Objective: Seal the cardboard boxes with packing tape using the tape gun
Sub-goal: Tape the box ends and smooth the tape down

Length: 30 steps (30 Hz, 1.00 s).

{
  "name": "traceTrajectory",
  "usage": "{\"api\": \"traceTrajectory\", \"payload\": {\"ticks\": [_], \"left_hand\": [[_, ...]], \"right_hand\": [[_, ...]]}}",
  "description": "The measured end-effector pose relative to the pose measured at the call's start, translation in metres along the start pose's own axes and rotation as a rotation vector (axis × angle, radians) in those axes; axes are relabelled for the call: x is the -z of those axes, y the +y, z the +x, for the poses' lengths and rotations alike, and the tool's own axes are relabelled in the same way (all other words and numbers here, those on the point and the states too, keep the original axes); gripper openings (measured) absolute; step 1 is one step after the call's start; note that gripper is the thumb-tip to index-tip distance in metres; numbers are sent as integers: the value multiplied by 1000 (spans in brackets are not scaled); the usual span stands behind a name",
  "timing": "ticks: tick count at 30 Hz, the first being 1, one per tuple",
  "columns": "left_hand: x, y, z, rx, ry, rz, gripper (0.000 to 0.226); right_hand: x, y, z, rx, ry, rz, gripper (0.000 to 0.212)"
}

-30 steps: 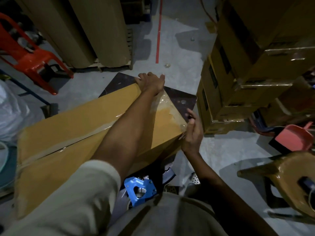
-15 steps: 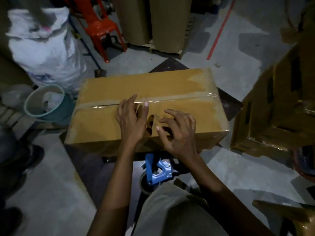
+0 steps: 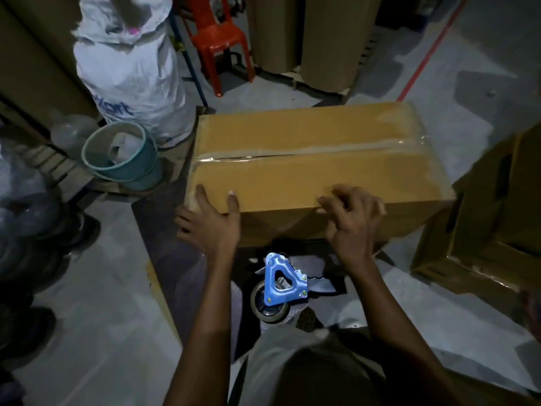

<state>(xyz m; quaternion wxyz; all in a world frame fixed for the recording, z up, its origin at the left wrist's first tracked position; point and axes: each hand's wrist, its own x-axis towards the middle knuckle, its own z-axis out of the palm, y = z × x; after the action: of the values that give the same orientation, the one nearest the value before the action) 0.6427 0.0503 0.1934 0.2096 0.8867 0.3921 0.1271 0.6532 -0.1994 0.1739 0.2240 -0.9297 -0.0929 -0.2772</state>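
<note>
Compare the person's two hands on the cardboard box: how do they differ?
The left hand sits at the near left corner of the cardboard box; the right hand sits further right along that edge. The left hand's fingers are spread and fairly straight; the right hand's are bent. The left hand looks sharp, the right hand blurred. Both touch the box's near top edge.

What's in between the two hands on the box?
Only bare cardboard box edge between left hand and right hand, in the head view; the tape gun lies lower.
</note>
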Motion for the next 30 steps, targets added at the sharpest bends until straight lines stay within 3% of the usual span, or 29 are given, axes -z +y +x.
{"api": "traceTrajectory", "payload": {"ticks": [4, 7, 9, 12, 14, 16, 19, 22, 25, 28, 30], "left_hand": [[-18, 28, -54, -207, -61, -15, 78], [-25, 34, -76, -370, -127, -67, 74], [-27, 26, -74, -365, -192, -313, 64], [-30, -3, -77, -160, -249, -738, 54], [-36, -30, -83, 40, -264, -859, 51], [-41, -56, -92, 191, -266, -859, 28], [-41, -84, -116, 365, -278, -916, 25], [-33, -104, -139, 526, -256, -944, 29], [-17, -120, -154, 733, -237, -999, 30], [10, -132, -166, 944, -314, -1055, 23], [22, -142, -168, 1011, -436, -1128, 23]], "right_hand": [[15, 32, 15, -454, 41, -6, 42], [20, 58, 24, -509, 22, 34, 42], [20, 60, 18, -498, 12, 41, 46], [12, 42, -26, -345, -54, 115, 34], [4, 29, -64, -226, -385, 199, 37], [-6, 20, -94, -171, -786, 199, 58], [-24, 19, -126, -94, -1114, -27, 79], [-42, 17, -141, 26, -1131, -255, 73], [-42, 10, -142, -16, -1046, -239, 57], [-25, 4, -143, -192, -1100, 39, 50], [-6, -6, -139, -347, -1203, 422, 33]]}}
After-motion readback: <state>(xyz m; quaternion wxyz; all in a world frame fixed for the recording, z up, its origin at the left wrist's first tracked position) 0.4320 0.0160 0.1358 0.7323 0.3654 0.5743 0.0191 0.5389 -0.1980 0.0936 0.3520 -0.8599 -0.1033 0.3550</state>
